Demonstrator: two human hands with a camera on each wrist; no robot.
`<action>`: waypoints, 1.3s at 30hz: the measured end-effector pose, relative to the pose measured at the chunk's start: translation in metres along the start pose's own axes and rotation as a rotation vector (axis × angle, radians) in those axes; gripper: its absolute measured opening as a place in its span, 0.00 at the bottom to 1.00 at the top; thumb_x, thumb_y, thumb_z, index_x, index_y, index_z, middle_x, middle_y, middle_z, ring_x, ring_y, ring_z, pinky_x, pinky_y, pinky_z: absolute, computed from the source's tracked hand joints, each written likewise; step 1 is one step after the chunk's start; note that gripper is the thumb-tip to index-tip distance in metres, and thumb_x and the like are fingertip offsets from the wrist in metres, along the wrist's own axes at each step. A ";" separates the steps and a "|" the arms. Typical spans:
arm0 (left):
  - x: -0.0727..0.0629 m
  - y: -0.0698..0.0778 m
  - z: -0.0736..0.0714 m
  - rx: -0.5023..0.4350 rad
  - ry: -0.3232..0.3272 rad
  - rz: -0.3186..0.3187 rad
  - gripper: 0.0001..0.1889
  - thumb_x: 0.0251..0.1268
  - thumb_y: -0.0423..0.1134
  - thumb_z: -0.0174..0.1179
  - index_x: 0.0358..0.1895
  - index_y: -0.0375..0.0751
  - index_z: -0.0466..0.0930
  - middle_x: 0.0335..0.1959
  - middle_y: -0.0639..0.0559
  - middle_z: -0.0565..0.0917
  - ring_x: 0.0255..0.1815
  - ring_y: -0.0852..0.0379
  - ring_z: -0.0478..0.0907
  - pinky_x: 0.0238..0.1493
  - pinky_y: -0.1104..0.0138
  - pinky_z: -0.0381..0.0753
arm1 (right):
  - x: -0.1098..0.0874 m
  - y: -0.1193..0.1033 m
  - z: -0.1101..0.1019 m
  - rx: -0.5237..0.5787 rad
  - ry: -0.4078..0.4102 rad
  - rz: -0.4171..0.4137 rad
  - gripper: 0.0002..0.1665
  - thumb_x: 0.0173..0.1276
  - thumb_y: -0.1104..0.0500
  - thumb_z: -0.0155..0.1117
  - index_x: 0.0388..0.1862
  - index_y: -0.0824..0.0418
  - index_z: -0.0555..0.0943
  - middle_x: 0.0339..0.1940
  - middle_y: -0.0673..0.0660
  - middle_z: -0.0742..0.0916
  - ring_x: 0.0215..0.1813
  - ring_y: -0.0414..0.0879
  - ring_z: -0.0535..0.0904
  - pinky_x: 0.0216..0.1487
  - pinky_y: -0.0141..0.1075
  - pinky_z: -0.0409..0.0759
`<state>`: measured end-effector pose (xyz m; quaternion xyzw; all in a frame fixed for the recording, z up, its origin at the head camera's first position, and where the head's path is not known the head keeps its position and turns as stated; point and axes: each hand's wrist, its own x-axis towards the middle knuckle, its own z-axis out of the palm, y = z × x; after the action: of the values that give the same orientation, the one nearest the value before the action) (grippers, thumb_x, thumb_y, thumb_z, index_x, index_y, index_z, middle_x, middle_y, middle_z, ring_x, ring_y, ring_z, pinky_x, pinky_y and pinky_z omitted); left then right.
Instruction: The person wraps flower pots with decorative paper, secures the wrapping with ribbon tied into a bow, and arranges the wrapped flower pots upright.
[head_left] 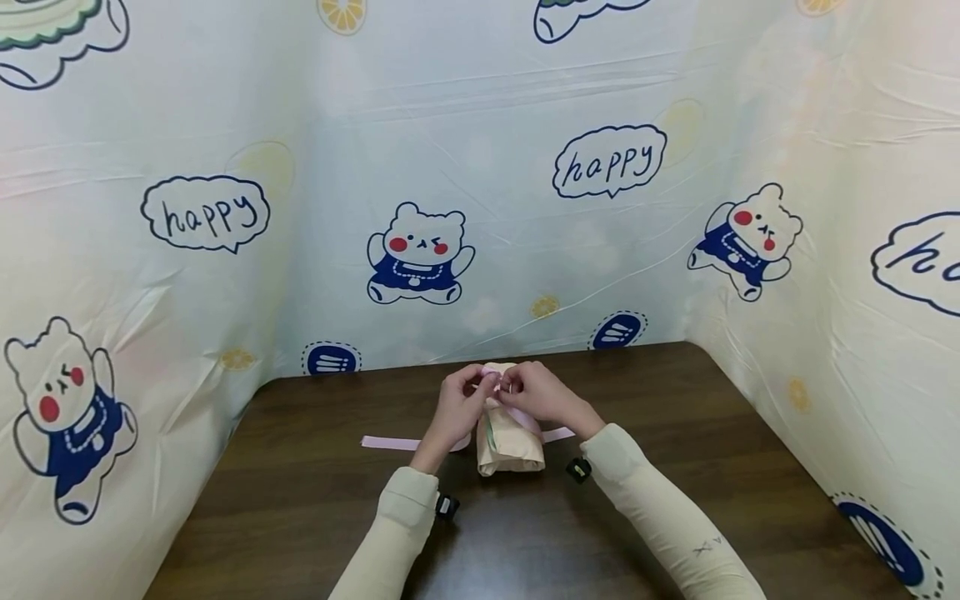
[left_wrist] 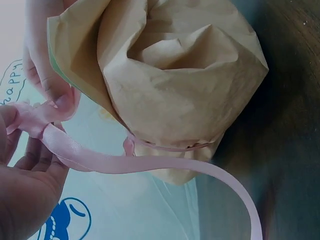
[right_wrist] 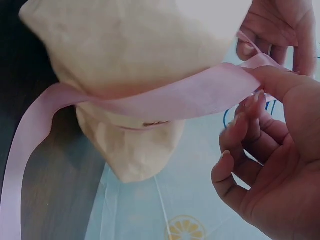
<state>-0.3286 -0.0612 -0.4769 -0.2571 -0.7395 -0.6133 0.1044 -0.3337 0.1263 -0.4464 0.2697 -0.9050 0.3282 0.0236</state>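
A crumpled brown paper package [head_left: 513,450] with a thin green edge lies on the table. Pink ribbon [left_wrist: 165,164] runs round its gathered part, and a loose tail [head_left: 390,442] reaches out to the left. My left hand [head_left: 459,407] pinches the ribbon at the package's far end, where it is bunched in a loop or knot [left_wrist: 35,119]. From the other side, my right hand [right_wrist: 290,160] pinches a flat stretch of ribbon [right_wrist: 200,97] between thumb and fingers. Both hands' fingertips nearly meet. The exact form of the knot is hard to make out.
Dark wooden table [head_left: 300,500] lies under the package. A pale printed curtain [head_left: 495,167] with bears and "happy" bubbles stands behind it and at both sides. Small black devices [head_left: 447,507] sit at the wrists.
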 end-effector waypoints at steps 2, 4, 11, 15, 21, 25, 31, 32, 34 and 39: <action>0.000 0.001 -0.001 0.020 -0.008 -0.011 0.10 0.77 0.42 0.59 0.43 0.39 0.86 0.39 0.46 0.86 0.38 0.53 0.81 0.35 0.70 0.79 | -0.001 0.000 0.001 -0.023 0.007 0.007 0.09 0.70 0.59 0.67 0.28 0.56 0.80 0.21 0.47 0.80 0.22 0.38 0.72 0.28 0.32 0.73; 0.000 0.001 -0.001 0.031 -0.012 -0.016 0.11 0.77 0.43 0.59 0.44 0.40 0.85 0.40 0.46 0.86 0.40 0.53 0.82 0.38 0.70 0.80 | 0.000 0.002 0.002 -0.042 0.018 -0.004 0.10 0.69 0.60 0.66 0.26 0.56 0.79 0.21 0.47 0.80 0.22 0.39 0.71 0.29 0.32 0.72; -0.005 0.016 -0.001 0.021 0.003 -0.031 0.11 0.76 0.38 0.59 0.41 0.32 0.84 0.40 0.39 0.87 0.40 0.39 0.84 0.35 0.71 0.77 | 0.004 0.010 0.011 -0.115 0.041 -0.037 0.15 0.66 0.63 0.64 0.21 0.55 0.74 0.18 0.48 0.74 0.31 0.45 0.68 0.42 0.39 0.67; -0.008 0.032 -0.003 0.007 -0.024 -0.045 0.10 0.76 0.34 0.58 0.42 0.27 0.83 0.41 0.33 0.85 0.43 0.31 0.82 0.37 0.72 0.77 | 0.003 0.008 0.013 -0.077 0.020 -0.024 0.18 0.68 0.66 0.65 0.20 0.56 0.70 0.19 0.48 0.71 0.31 0.45 0.66 0.40 0.38 0.65; -0.009 0.032 -0.003 0.024 -0.022 -0.022 0.10 0.76 0.32 0.58 0.41 0.25 0.82 0.38 0.29 0.84 0.40 0.33 0.81 0.36 0.74 0.76 | 0.001 0.004 0.012 0.029 0.033 -0.044 0.19 0.67 0.71 0.63 0.21 0.58 0.69 0.18 0.48 0.68 0.24 0.41 0.63 0.31 0.32 0.64; -0.010 0.030 -0.002 0.038 -0.008 -0.014 0.09 0.75 0.31 0.58 0.41 0.26 0.83 0.39 0.32 0.85 0.39 0.37 0.82 0.37 0.74 0.77 | -0.001 0.006 0.012 0.064 0.051 -0.054 0.17 0.64 0.74 0.61 0.22 0.58 0.70 0.19 0.48 0.69 0.24 0.39 0.64 0.31 0.31 0.64; -0.012 0.029 -0.003 0.029 -0.001 -0.032 0.09 0.75 0.31 0.58 0.43 0.27 0.83 0.41 0.35 0.86 0.43 0.34 0.83 0.39 0.73 0.79 | -0.005 0.006 0.008 0.108 0.052 -0.053 0.13 0.62 0.73 0.63 0.24 0.58 0.77 0.22 0.48 0.75 0.29 0.45 0.68 0.37 0.35 0.68; -0.012 0.029 -0.003 0.028 -0.001 -0.035 0.09 0.75 0.31 0.58 0.43 0.26 0.83 0.41 0.35 0.86 0.44 0.34 0.83 0.39 0.73 0.79 | -0.005 0.006 0.007 0.109 0.052 -0.059 0.11 0.62 0.72 0.65 0.25 0.58 0.79 0.24 0.48 0.77 0.32 0.48 0.70 0.40 0.38 0.70; -0.013 0.029 -0.003 0.028 0.000 -0.038 0.09 0.75 0.31 0.58 0.43 0.26 0.83 0.42 0.35 0.86 0.44 0.34 0.83 0.40 0.73 0.79 | -0.007 0.007 0.005 0.117 0.050 -0.059 0.07 0.62 0.70 0.67 0.28 0.59 0.83 0.28 0.48 0.82 0.39 0.54 0.73 0.47 0.45 0.75; -0.013 0.027 -0.003 0.024 0.007 -0.026 0.09 0.75 0.31 0.58 0.43 0.26 0.83 0.42 0.35 0.86 0.45 0.34 0.83 0.41 0.73 0.79 | -0.010 0.008 0.000 0.118 0.032 -0.062 0.04 0.66 0.64 0.69 0.37 0.61 0.89 0.36 0.49 0.87 0.44 0.59 0.75 0.50 0.51 0.77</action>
<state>-0.3043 -0.0640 -0.4593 -0.2439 -0.7497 -0.6067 0.1020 -0.3289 0.1362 -0.4528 0.2933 -0.8747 0.3845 0.0322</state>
